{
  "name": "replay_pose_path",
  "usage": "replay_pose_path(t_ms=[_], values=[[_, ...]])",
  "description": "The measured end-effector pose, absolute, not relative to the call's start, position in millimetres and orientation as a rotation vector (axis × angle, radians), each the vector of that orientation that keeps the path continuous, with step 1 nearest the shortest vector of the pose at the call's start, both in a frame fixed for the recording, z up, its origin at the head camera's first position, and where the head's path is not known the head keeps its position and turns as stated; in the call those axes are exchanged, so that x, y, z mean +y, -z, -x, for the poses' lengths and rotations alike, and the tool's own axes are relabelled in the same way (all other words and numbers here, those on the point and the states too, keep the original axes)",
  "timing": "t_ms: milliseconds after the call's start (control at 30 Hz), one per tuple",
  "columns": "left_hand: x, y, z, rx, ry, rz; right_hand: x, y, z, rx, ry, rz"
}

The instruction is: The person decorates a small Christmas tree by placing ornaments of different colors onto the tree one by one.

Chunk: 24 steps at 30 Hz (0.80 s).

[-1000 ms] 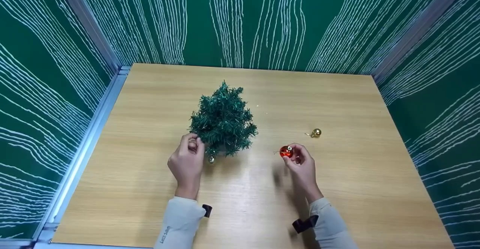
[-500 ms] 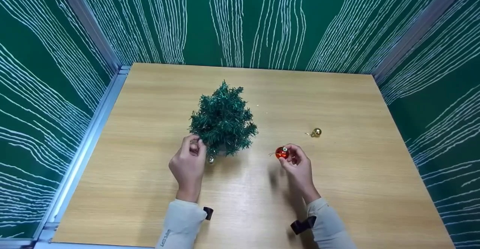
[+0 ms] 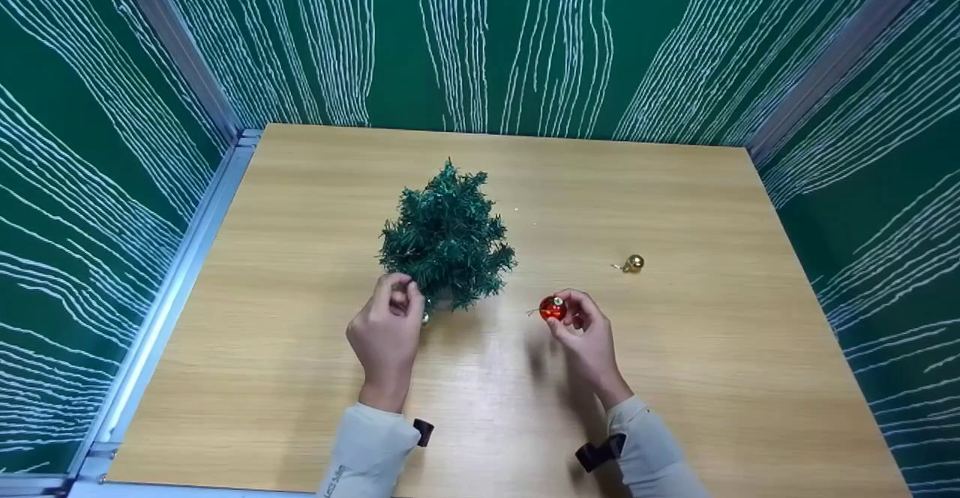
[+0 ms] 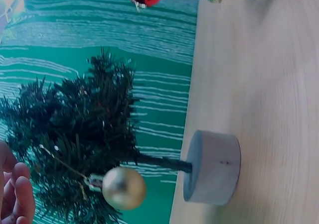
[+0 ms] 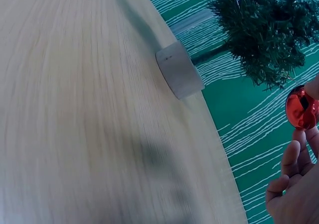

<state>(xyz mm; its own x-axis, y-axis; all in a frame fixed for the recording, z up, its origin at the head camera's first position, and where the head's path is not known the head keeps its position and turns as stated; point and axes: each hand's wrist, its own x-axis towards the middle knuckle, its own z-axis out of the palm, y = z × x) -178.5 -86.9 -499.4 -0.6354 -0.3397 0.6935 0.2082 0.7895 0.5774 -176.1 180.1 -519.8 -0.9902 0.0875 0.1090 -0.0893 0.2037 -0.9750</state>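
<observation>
A small artificial Christmas tree stands on the table in a round grey base. A gold ball ornament hangs by its loop from a low branch; in the head view my left hand partly covers it. This hand hovers at the tree's lower left, fingers loosely curled and nothing visible in them; its fingertips are close together. My right hand pinches a red ball ornament between thumb and fingers, above the table and right of the tree. The ornament's thin loop points left, towards the tree.
Another gold ball ornament lies on the wooden table, beyond my right hand. Green walls with white wavy lines enclose the table at the back and both sides. Tiny specks lie right of the tree.
My right hand has carried the red ball ornament left, nearer the tree. My left hand has shifted slightly right and towards me, covering more of the hanging gold ball ornament.
</observation>
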Motion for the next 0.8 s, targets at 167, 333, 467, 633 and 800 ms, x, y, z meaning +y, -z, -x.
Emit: replay_pose_path(t_ms=[167, 333, 467, 633, 800], values=[[-78.2, 496.5, 173.9, -2.110, 0.850, -0.033, 175.6, 518.7, 175.4, -2.316, -1.917, -0.012], [-68.9, 496.3, 169.7, -2.113, 0.855, 0.009, 171.3, 518.1, 174.7, -2.316, -1.934, -0.032], [-62.4, 496.1, 167.6, -2.114, 0.855, 0.044, 168.5, 524.1, 175.7, -2.311, -1.953, -0.048], [-54.9, 497.4, 165.2, -2.123, 0.856, 0.076, 166.5, 544.6, 181.0, -2.293, -1.977, -0.071], [-47.8, 500.5, 163.3, -2.130, 0.850, 0.102, 161.0, 547.8, 180.6, -2.275, -1.981, -0.133]])
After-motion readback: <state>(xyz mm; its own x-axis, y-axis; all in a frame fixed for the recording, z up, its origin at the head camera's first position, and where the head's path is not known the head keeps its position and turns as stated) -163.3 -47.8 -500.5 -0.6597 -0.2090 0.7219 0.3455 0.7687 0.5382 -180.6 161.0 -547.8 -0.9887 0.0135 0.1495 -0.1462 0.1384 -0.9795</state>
